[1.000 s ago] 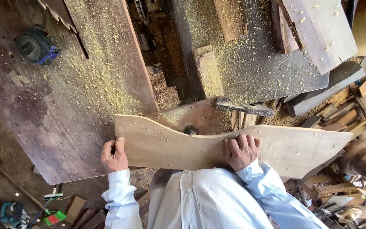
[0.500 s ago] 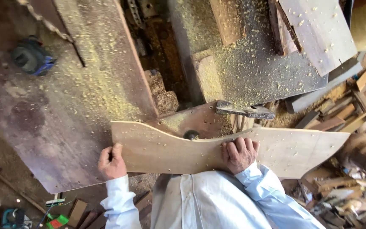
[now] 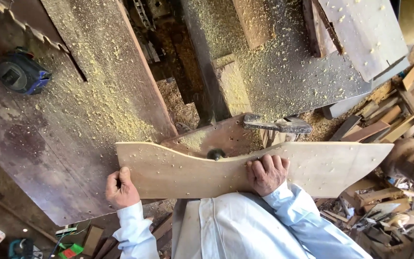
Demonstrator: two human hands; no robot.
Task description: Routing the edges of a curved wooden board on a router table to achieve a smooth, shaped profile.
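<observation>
No bin or box with visible contents shows near the hands; only a small green tray-like item (image 3: 69,250) sits at the bottom left on the floor, too small to tell what it holds. A long pale wooden board (image 3: 322,165) with a wavy, curved far edge lies flat across the front of the dark, sawdust-strewn surface (image 3: 49,158), running from left to right. The left hand (image 3: 120,188) closes its grip on the board's near left corner, thumb on top and fingers curled under the near edge. The right hand (image 3: 266,173) rests palm down on the board's middle, fingers spread flat and reaching to the far edge; it presses rather than clasps. Just beyond the board's far edge, between the two hands, a small dark round cutter head (image 3: 215,154) stands up out of a brown plate, touching or nearly touching the hollow of the curve. A hammer (image 3: 278,125) lies just beyond that, apart from the board. The board's right end overhangs the surface, above a pile of wood scraps (image 3: 398,115) on the right. A blue tape measure (image 3: 21,76) rests well apart at the upper left, with open dusty surface between it and the board. The person's pale shirt sits close against the near edge.
</observation>
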